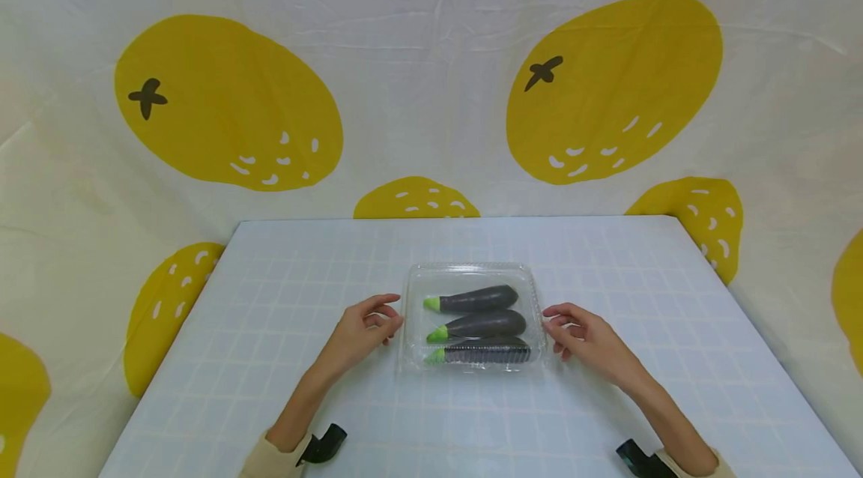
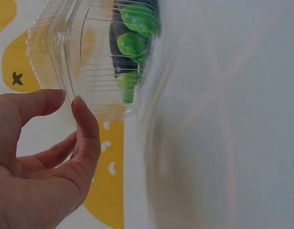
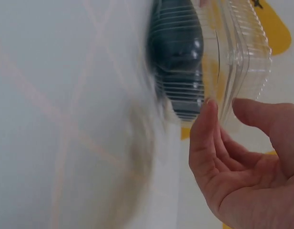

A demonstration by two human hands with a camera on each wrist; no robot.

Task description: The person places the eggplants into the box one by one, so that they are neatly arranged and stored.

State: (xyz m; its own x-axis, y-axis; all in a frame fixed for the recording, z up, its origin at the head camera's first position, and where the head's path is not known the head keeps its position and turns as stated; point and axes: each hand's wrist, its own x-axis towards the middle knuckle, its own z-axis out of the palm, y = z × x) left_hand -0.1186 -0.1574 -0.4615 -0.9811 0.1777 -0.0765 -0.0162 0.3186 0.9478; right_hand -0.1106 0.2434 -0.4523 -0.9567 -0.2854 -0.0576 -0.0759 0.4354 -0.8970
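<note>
A clear plastic clamshell box (image 1: 465, 274) stands at mid-table with its ribbed lid over the base. Inside lie three dark eggplants with green stem ends: a far eggplant (image 1: 480, 300), a middle eggplant (image 1: 487, 325) and a near eggplant (image 1: 488, 352). At the box's left side my left hand (image 1: 364, 328) pinches the rim between thumb and fingertips. My right hand (image 1: 586, 339) does the same at the right side. Close up, the green stems (image 2: 132, 45) face the left wrist view, while a rounded eggplant end (image 3: 177, 40) faces the right.
Beneath everything is a table (image 1: 337, 403) with a pale checked cover. Behind it hangs a white cloth (image 1: 425, 88) printed with large yellow fruit. A black wrist camera mount (image 1: 323, 444) sits by the left sleeve, and another mount (image 1: 643, 459) by the right.
</note>
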